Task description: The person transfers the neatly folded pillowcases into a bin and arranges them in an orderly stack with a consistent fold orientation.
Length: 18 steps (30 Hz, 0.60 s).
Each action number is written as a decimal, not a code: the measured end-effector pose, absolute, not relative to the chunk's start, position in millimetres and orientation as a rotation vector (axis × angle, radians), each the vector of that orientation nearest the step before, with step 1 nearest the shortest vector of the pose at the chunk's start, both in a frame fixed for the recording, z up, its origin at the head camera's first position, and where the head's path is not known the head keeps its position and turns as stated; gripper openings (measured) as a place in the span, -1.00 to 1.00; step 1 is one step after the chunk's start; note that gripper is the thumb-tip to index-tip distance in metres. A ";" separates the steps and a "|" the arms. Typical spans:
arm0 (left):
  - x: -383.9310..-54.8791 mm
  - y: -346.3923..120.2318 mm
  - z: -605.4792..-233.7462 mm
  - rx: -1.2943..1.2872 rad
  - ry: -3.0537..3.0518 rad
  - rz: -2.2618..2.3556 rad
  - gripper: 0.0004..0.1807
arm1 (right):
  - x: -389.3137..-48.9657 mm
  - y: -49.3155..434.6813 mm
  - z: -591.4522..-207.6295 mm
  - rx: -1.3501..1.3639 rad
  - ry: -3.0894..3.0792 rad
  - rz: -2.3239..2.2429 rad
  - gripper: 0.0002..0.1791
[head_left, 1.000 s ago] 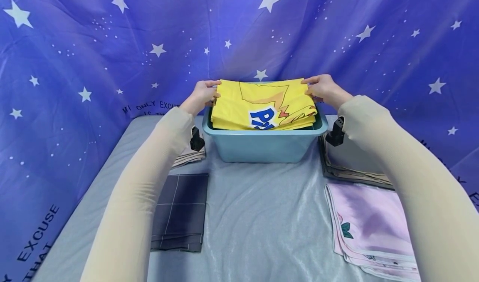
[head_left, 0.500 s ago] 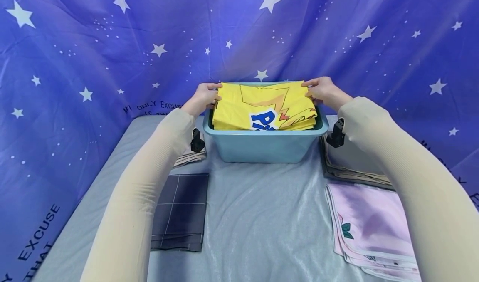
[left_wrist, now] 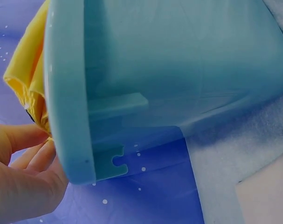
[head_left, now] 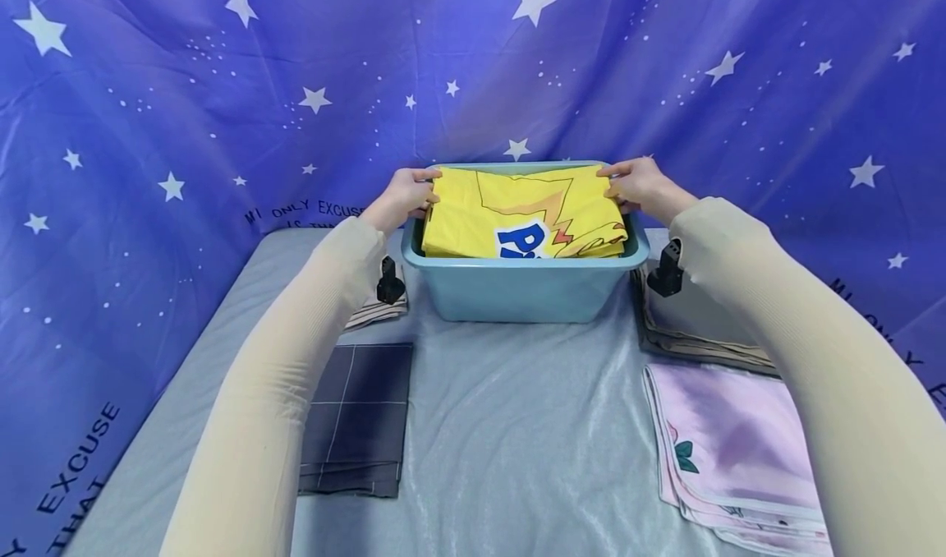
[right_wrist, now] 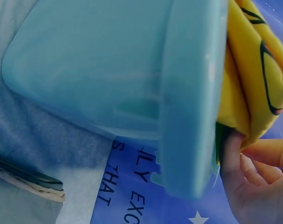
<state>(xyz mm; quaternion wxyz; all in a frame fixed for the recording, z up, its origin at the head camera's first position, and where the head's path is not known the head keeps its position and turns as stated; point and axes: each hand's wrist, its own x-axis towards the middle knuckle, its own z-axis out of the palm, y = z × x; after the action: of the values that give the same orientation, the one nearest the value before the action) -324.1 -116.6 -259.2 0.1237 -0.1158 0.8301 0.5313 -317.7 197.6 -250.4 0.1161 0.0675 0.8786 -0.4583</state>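
A folded yellow cloth (head_left: 461, 212) with blue lettering and a cartoon print lies in the mouth of a blue-green plastic basin (head_left: 517, 290). My left hand (head_left: 404, 195) pinches the cloth's far left corner beside the basin's rim. At the far right corner my right hand (head_left: 645, 187) pinches it between thumb and fingers. In the left wrist view, yellow folds (left_wrist: 27, 70) stand above the rim with the fingertips at their edge. The right wrist view has the thumb and fingers on the cloth's folds (right_wrist: 253, 79) at the rim. The basin's inside is mostly hidden.
Left of the basin lie a pale folded cloth (head_left: 380, 310) and a dark checked one (head_left: 362, 417). On the right are a grey-brown folded stack (head_left: 687, 319) and a pink folded cloth (head_left: 739, 442). A star-printed blue curtain (head_left: 473, 56) hangs behind the grey-covered surface (head_left: 517, 425).
Both hands have sunk slightly with the yellow cloth, which sits a little lower in the basin. More of the basin's back rim shows now.
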 end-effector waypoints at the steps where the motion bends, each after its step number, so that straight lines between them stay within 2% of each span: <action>1: -324.2 -116.9 -259.4 -0.334 2.421 1.546 -0.55 | -318.0 198.1 -251.0 0.194 2.572 -1.345 -0.49; 12: -324.8 -116.2 -263.8 -0.254 2.485 1.493 -0.56 | -317.6 202.0 -253.8 0.182 2.559 -1.381 -0.49; 18: -316.6 -117.9 -266.3 0.104 2.847 1.156 -0.52 | -310.0 208.9 -257.9 -0.086 2.821 -1.227 -0.56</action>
<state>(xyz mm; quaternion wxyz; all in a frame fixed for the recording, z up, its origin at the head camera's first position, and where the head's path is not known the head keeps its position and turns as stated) -316.6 -117.9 -266.3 0.0335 0.0339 0.9255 0.3757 -310.0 208.9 -257.9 0.0319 -0.0280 0.9162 -0.3985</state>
